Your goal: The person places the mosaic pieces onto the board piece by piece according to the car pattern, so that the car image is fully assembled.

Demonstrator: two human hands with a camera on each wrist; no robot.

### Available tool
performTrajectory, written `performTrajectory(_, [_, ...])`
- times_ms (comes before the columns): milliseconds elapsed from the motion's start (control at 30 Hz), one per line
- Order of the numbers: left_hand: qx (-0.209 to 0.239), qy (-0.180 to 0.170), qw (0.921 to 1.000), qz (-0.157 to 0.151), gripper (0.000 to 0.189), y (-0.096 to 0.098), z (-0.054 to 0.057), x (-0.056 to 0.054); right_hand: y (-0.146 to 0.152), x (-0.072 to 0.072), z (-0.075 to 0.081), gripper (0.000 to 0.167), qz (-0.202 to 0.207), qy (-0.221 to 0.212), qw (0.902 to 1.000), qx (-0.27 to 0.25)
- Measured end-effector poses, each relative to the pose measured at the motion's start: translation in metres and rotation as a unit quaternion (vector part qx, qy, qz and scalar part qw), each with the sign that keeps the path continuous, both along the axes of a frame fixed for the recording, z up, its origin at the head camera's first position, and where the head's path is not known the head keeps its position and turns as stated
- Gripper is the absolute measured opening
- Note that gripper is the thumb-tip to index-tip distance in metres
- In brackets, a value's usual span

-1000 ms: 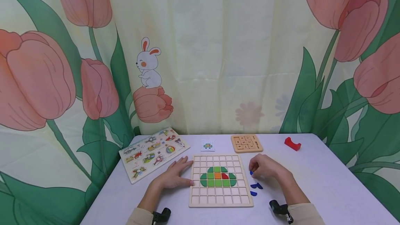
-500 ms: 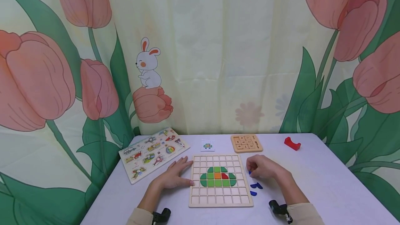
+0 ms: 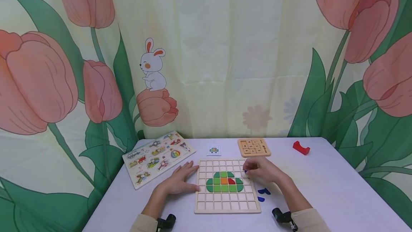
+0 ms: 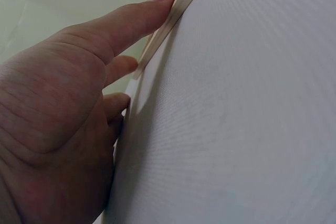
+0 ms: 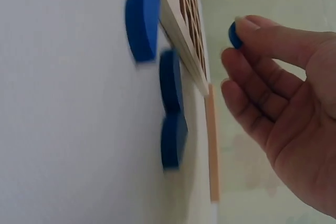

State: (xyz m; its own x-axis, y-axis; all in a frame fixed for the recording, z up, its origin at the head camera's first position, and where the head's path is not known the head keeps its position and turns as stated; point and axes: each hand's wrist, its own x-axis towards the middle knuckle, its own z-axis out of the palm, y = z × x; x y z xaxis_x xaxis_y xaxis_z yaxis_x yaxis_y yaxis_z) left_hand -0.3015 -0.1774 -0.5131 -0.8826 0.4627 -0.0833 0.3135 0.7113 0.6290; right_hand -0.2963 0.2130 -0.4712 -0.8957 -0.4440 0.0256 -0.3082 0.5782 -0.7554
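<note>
A wooden grid board [image 3: 206,207] lies mid-table, with green tiles [image 3: 225,188], an orange tile [image 3: 224,181] and a red tile [image 3: 231,181] set in its squares. Against the board's left edge rests my left hand [image 3: 180,180], fingers spread and thumb touching the frame. My right hand [image 3: 265,170] is over the board's upper right side. It pinches a small blue piece [image 5: 234,36] between thumb and fingertip; most of that piece is hidden. Three more blue pieces [image 3: 261,199] lie on the table right of the board, also visible in the right wrist view.
A picture puzzle board [image 3: 157,158] lies at the left. Behind the grid stand a small pattern card [image 3: 214,150] and a wooden number puzzle [image 3: 254,148]. A red curved object [image 3: 301,148] sits at the back right of the white table [image 3: 338,189].
My right hand has moved left and slightly away from me with the blue piece, from beside the board to over its right side. The left hand stays in place.
</note>
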Motion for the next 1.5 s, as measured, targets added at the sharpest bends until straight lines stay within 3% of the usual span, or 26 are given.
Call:
performTrajectory(367, [-0.003,0.002,1.0,0.0,0.095,-0.001,0.0,-0.002,-0.05,0.007,0.006,0.008,0.097,-0.022,0.9944,-0.038])
performTrajectory(800, [-0.004,-0.003,1.0,0.0,0.094,-0.001,-0.002,-0.002,-0.094,0.015,0.012,0.011,0.168,-0.025,0.9848,0.036])
performTrajectory(967, [-0.007,-0.003,1.0,0.002,0.094,-0.001,-0.002,-0.002,-0.104,0.014,0.011,0.012,0.185,-0.016,0.9813,0.05])
performTrajectory(1133, [-0.009,0.0,0.9999,0.005,0.093,0.0,-0.001,-0.001,-0.11,0.017,0.006,0.012,0.194,-0.033,0.9794,0.046])
performTrajectory(1500, [-0.007,-0.002,1.0,0.003,0.094,-0.001,-0.001,-0.001,-0.115,0.03,0.007,0.014,0.189,-0.004,0.9784,0.084])
